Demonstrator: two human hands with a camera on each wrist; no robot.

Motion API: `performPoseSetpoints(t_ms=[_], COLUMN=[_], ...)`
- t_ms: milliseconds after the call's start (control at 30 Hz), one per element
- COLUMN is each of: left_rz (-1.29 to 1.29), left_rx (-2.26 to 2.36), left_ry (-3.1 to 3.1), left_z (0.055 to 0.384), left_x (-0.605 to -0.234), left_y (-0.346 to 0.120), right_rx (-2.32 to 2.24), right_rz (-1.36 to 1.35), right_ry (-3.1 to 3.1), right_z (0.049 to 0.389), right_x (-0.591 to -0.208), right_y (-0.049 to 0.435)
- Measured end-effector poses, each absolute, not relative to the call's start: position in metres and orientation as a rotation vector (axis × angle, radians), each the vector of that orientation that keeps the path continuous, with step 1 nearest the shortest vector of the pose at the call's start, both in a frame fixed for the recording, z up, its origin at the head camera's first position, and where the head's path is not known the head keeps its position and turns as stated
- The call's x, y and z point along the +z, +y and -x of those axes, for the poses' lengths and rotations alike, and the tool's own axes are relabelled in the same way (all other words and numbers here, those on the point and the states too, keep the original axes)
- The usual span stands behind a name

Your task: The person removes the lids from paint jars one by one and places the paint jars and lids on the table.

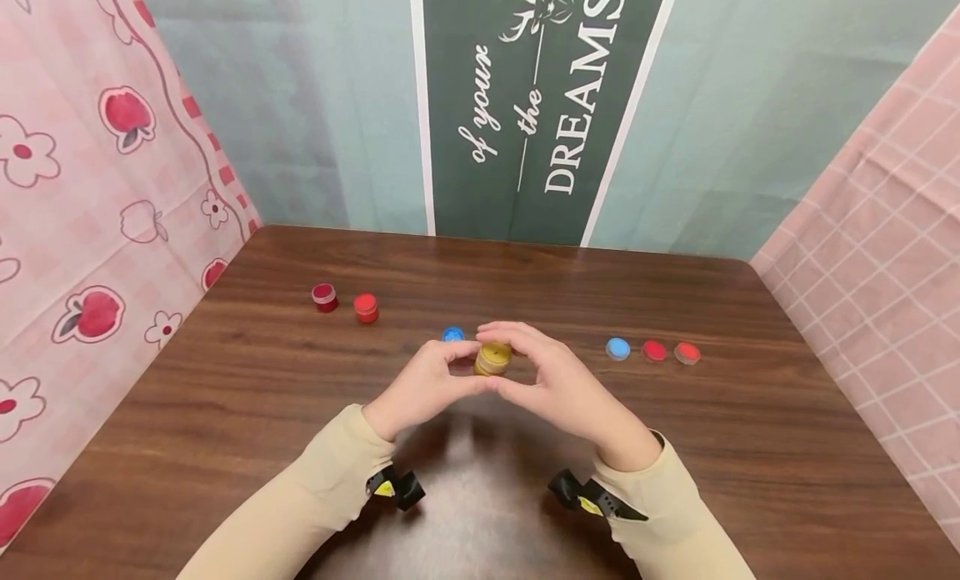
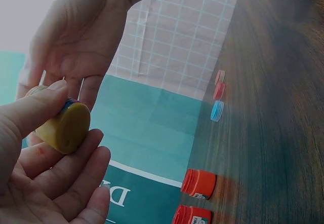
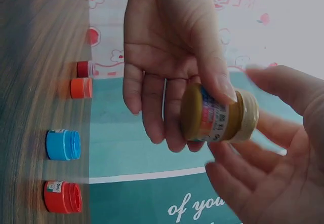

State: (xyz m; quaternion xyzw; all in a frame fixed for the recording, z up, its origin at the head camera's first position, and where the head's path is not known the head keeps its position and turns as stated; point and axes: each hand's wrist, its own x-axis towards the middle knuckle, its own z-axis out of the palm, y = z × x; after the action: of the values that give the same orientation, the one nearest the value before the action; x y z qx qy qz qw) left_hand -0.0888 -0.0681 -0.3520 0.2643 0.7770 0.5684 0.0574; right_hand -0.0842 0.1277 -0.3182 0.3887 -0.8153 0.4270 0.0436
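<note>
A small mustard-yellow paint jar (image 3: 195, 113) with a printed label is raised above the table between both hands. My left hand (image 1: 423, 388) grips its body, the thumb lying across the label and the fingers behind. The jar's pale ribbed lid (image 3: 249, 116) points toward my right hand (image 1: 558, 380). In the right wrist view, the right thumb (image 3: 283, 82) is blurred and stands off from the lid, while the other fingers spread behind and below it. From the left wrist side, the jar's rounded yellow base (image 2: 73, 127) faces the camera.
Beyond the hands stand a blue jar (image 1: 453, 334) and a red jar (image 3: 63, 196), both lidless. Farther left are an orange-red jar (image 1: 366, 307) and a dark red jar (image 1: 325, 297). A blue lid (image 1: 618, 348), red lid (image 1: 654, 350) and orange-red lid (image 1: 687, 352) lie in a row at right.
</note>
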Motion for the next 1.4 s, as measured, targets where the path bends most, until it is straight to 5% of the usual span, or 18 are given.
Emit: performPoseSetpoints(t_ms=[667,967,1400], left_rz=[-0.852,-0.836,-0.816], left_rx=[1.756,1.789,1.804], left_ry=[2.370,2.388,2.388], left_z=[0.0916,0.0912,0.0924], left_x=[-0.3528,-0.3516,-0.3542], left_y=[-0.0681,-0.0699,-0.0683], right_rx=[1.228,1.279,1.247], right_rz=[-1.031,-1.259,-0.954], right_ry=[-2.519,-2.490,-2.477], right_z=[0.0849,0.0858,0.0844], right_x=[-0.3196,-0.3173,-0.3210], right_y=[0.1228,0.1273,0.1206])
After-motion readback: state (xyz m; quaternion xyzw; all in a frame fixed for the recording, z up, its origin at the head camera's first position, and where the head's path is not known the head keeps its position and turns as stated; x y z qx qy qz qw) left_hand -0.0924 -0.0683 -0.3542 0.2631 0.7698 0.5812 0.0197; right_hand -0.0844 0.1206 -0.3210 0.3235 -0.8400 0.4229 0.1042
